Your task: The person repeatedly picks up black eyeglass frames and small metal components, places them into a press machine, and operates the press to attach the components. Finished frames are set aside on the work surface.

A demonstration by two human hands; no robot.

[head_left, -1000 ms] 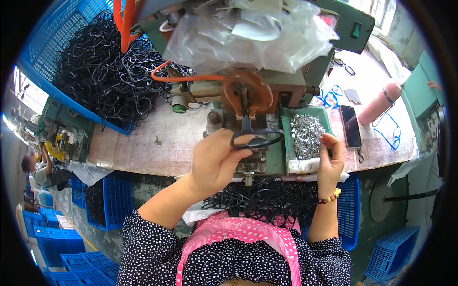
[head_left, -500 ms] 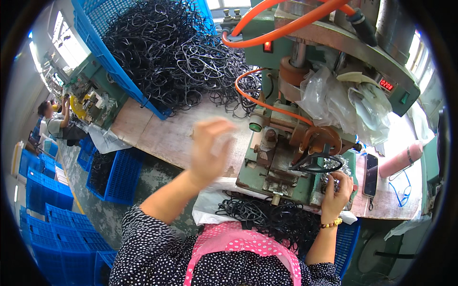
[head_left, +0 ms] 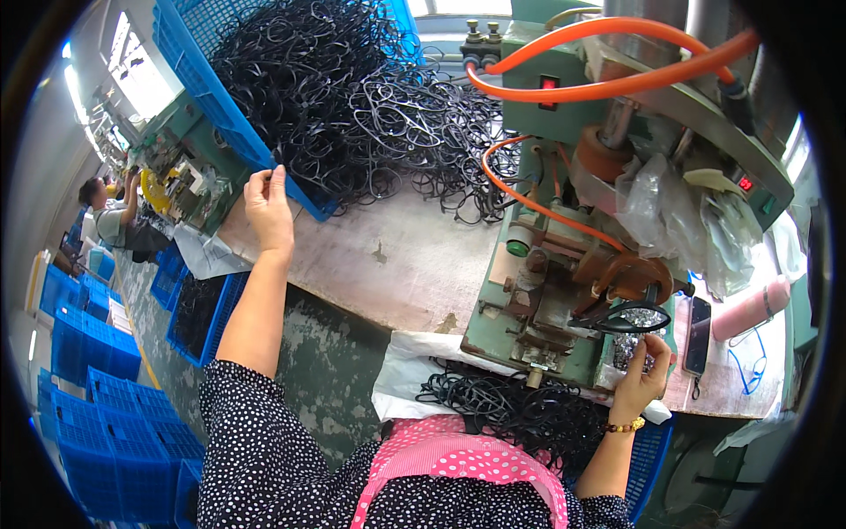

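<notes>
My left hand [head_left: 270, 212] reaches far out to the left, its straight fingers touching the near rim of a blue crate [head_left: 231, 123]. The crate is heaped with black rubber loops [head_left: 352, 88], which spill onto the worn bench [head_left: 397, 264]. My right hand [head_left: 643, 377] hovers at a small tray of shiny metal pieces [head_left: 627, 346] on the green press machine [head_left: 546, 309], fingertips pinched close together. Whether they hold a piece is too small to tell. One black loop [head_left: 627, 317] lies on the machine's fixture just above that hand.
Orange hoses [head_left: 617, 79] and clear plastic bags [head_left: 687, 220] hang on the machine. A phone [head_left: 696, 323] and a pink bottle [head_left: 749, 309] lie at the right. More black loops [head_left: 511, 410] pile on white sheeting at my lap. Blue crates [head_left: 97, 397] stand on the floor; another person [head_left: 106, 216] works at far left.
My left hand left the loop on the machine and swung left up to the blue crate's rim. The view turned left with it. My right hand stayed at the metal-piece tray.
</notes>
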